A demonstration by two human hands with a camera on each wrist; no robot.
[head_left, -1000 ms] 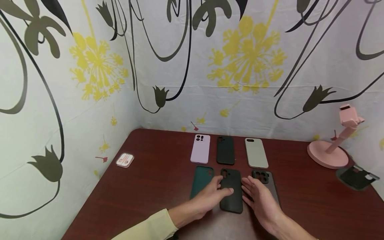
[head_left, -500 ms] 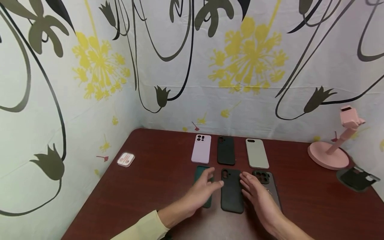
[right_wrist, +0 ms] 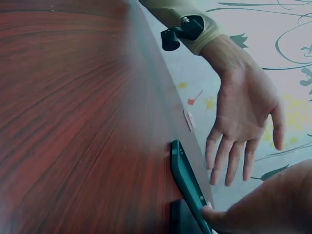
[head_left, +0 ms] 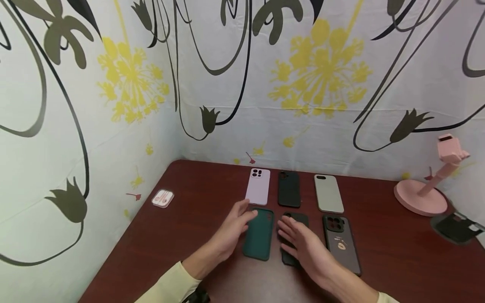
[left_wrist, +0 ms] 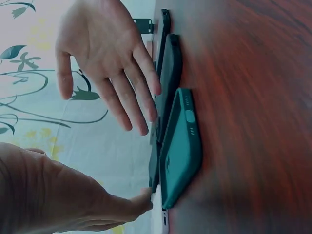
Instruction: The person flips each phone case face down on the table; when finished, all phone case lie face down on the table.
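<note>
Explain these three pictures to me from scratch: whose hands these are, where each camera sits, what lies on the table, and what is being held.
A person wears three cameras: one on the head, one on each wrist. The head view shows a brown table with six phone cases in two rows. The left hand hovers, fingers straight, at the green case. The right hand hovers open over the black case beside it. Neither hand holds anything. The wrist views show the same hands and cases sideways, close up. Earbuds in a packet and a pink stand also lie there.

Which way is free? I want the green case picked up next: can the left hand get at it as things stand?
Probably yes. The left hand hovers open just beside the green case, fingers at its edge. Nothing lies on the case; the right hand is over the black case.
</note>
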